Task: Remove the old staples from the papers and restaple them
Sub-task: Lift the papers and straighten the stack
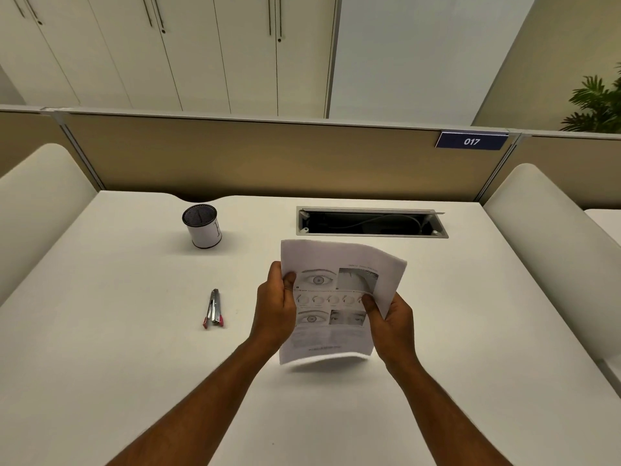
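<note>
A stack of white papers [331,331] printed with eye pictures is held up above the white desk [100,348], its pages curved. My left hand [275,307] grips the stack's left edge, thumb on the front page. My right hand [393,321] holds the right side, thumb on the front, with the top sheet folded over it. A small metal stapler [213,309] with pink ends lies on the desk to the left of my left hand, apart from both hands. No staple shows at this size.
A white cylindrical mesh pen cup [201,230] stands at the back left of the desk. An open cable tray [369,222] is set into the desk behind the papers. A beige partition with a "017" sign [470,141] closes the far edge; white side panels flank the desk.
</note>
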### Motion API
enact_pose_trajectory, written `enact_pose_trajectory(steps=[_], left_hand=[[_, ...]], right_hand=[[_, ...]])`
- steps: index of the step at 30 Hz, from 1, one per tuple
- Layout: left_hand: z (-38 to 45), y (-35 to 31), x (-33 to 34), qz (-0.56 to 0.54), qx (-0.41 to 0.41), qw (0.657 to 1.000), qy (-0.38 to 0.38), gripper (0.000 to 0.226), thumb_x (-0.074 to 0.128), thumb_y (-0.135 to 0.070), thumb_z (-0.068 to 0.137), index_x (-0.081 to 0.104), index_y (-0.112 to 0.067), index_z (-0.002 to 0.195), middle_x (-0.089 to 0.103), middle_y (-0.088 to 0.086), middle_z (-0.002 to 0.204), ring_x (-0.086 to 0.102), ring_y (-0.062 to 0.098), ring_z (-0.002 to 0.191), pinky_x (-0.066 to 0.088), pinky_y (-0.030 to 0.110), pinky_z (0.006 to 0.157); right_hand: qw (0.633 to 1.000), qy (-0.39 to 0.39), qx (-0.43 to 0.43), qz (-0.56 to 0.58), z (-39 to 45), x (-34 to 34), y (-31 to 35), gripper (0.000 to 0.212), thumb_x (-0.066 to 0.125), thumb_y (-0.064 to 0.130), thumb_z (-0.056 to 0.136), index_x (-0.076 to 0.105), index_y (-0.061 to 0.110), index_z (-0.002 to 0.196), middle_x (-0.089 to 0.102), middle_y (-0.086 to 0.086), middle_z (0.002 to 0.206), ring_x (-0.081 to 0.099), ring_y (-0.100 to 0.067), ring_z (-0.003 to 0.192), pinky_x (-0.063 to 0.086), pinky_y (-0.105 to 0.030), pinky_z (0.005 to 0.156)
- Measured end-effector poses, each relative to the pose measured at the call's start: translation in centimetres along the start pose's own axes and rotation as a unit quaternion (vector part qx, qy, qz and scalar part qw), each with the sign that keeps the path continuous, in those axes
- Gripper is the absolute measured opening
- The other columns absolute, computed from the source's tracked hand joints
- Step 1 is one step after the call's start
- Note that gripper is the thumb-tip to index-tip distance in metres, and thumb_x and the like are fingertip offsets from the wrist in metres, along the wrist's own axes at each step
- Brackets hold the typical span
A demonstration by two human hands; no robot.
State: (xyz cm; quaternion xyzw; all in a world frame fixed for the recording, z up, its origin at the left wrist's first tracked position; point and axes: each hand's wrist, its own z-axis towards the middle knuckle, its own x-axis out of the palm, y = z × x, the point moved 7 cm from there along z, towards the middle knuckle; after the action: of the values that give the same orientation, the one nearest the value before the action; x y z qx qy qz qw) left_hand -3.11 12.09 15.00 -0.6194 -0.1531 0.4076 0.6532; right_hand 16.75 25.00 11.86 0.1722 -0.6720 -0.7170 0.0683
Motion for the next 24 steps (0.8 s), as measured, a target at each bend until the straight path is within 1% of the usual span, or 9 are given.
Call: enact_pose_trajectory(steps=[2, 4, 6, 8, 10, 14, 18, 21, 24], left_hand=[[0.6, 0.2, -0.3, 0.009, -0.025, 1.000, -0.002, 0.014, 0.039, -0.018, 0.109, 0.049, -0.012, 0.102, 0.065, -0.010, 0.086, 0.066, -0.011, 0.071, 0.050, 0.008, 0.053], [1.1, 0.9, -0.6, 0.028, -0.072, 0.997, 0.010, 0.019, 0.039, -0.022, 0.110, 0.053, -0.009, 0.105, 0.066, -0.004, 0.089, 0.067, -0.004, 0.072, 0.050, 0.011, 0.053], [1.2, 2.0, -0.6, 0.047, -0.124, 0.990, 0.036, 0.023, 0.038, -0.025, 0.110, 0.056, -0.011, 0.112, 0.069, 0.004, 0.102, 0.068, 0.007, 0.085, 0.058, 0.026, 0.066], [0.9, 3.0, -0.5, 0.058, -0.158, 0.984, 0.057, 0.024, 0.037, -0.024, 0.110, 0.057, -0.012, 0.113, 0.069, 0.006, 0.108, 0.068, 0.021, 0.094, 0.061, 0.043, 0.080], [0.3, 3.7, -0.5, 0.064, -0.183, 0.979, 0.068, 0.026, 0.036, -0.024, 0.109, 0.058, -0.011, 0.115, 0.069, 0.007, 0.109, 0.068, 0.026, 0.099, 0.059, 0.050, 0.089], [-1.0, 5.1, -0.4, 0.064, -0.216, 0.971, 0.079, 0.028, 0.036, -0.024, 0.110, 0.059, -0.010, 0.117, 0.069, 0.008, 0.112, 0.068, 0.027, 0.101, 0.059, 0.050, 0.091], [-2.2, 6.1, -0.1, 0.040, -0.237, 0.967, 0.083, 0.028, 0.036, -0.027, 0.110, 0.057, -0.012, 0.119, 0.068, 0.006, 0.114, 0.068, 0.026, 0.103, 0.058, 0.052, 0.093], [-3.1, 6.8, 0.3, 0.011, -0.248, 0.964, 0.095, 0.026, 0.036, -0.030, 0.110, 0.055, -0.015, 0.120, 0.068, 0.005, 0.116, 0.069, 0.022, 0.101, 0.061, 0.046, 0.089], [-3.5, 7.3, 0.3, 0.014, -0.243, 0.965, 0.100, 0.026, 0.036, -0.026, 0.110, 0.057, -0.015, 0.123, 0.069, 0.006, 0.117, 0.070, 0.022, 0.100, 0.062, 0.043, 0.086]], right_hand=[[1.000, 0.014, 0.003, 0.000, 0.1, -0.1, 0.3, 0.015, 0.069, 0.024, 0.096, 0.065, 0.038, 0.102, 0.075, 0.007, 0.099, 0.074, -0.014, 0.087, 0.063, -0.026, 0.067], [0.999, 0.032, 0.015, 0.003, 0.2, -0.2, 0.2, 0.013, 0.070, 0.025, 0.095, 0.067, 0.036, 0.102, 0.076, 0.006, 0.099, 0.076, -0.016, 0.085, 0.065, -0.031, 0.069], [0.998, 0.053, 0.043, 0.003, 0.0, -0.2, -0.4, 0.012, 0.072, 0.026, 0.094, 0.068, 0.033, 0.104, 0.078, 0.005, 0.098, 0.078, -0.018, 0.084, 0.065, -0.035, 0.069], [0.994, 0.074, 0.077, 0.007, -0.3, 0.0, -1.3, 0.013, 0.073, 0.026, 0.093, 0.069, 0.029, 0.106, 0.079, 0.004, 0.098, 0.079, -0.020, 0.083, 0.066, -0.039, 0.070], [0.991, 0.085, 0.107, 0.011, -0.7, 0.1, -2.1, 0.016, 0.073, 0.027, 0.093, 0.070, 0.023, 0.108, 0.080, 0.002, 0.097, 0.079, -0.022, 0.084, 0.066, -0.046, 0.075], [0.986, 0.084, 0.144, 0.008, -1.3, -0.1, -3.5, 0.013, 0.071, 0.026, 0.096, 0.072, 0.020, 0.106, 0.081, -0.001, 0.094, 0.079, -0.023, 0.084, 0.065, -0.050, 0.080], [0.985, 0.069, 0.160, -0.009, -2.1, -0.2, -4.6, 0.008, 0.069, 0.024, 0.097, 0.073, 0.021, 0.103, 0.081, 0.000, 0.092, 0.078, -0.024, 0.082, 0.065, -0.050, 0.079], [0.983, 0.065, 0.171, -0.021, -2.5, -0.1, -5.3, 0.008, 0.067, 0.025, 0.098, 0.071, 0.021, 0.103, 0.080, -0.002, 0.093, 0.078, -0.024, 0.080, 0.065, -0.049, 0.077], [0.981, 0.066, 0.179, -0.026, -2.9, 0.0, -5.8, 0.009, 0.067, 0.026, 0.099, 0.071, 0.021, 0.104, 0.080, -0.001, 0.093, 0.078, -0.024, 0.081, 0.065, -0.049, 0.077]])
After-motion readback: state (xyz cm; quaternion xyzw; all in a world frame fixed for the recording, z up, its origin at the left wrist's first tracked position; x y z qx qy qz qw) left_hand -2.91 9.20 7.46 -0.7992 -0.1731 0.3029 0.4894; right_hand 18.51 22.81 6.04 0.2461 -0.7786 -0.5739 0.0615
